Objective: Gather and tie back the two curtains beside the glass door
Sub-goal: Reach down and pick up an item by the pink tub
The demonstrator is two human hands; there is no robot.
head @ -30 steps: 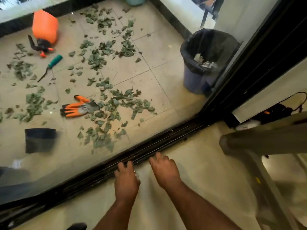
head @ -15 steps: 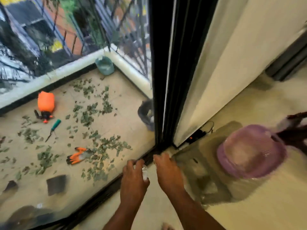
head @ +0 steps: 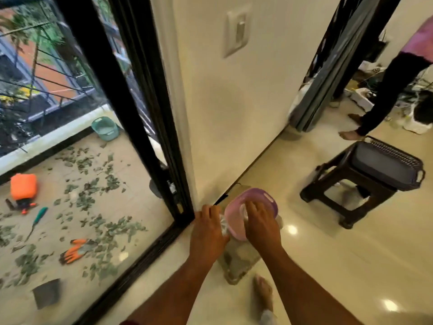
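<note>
Both hands, left hand [head: 207, 233] and right hand [head: 261, 227], pinch one crumpled strip of clear material [head: 223, 225] beside the glass door [head: 77, 195]; curtains unseen.

Daylight enters through glass door [head: 70, 160]; balcony beyond it bright, evenly lit. Room on near side of door softer, warm cream cast. Glossy floor [head: 351, 266] right of door shows small white glare spots, one just beside my right hand [head: 261, 227], another nearer bottom edge. Faint reflection haze on glass. Motion blur over whole frame: my left hand [head: 207, 233], forearms, bare foot smeared; leaves beyond door soft. Wide-angle bend: door frame leans sharply, wall right of it tilts. Dim shadow under stool [head: 356, 184] far right of door.
</note>
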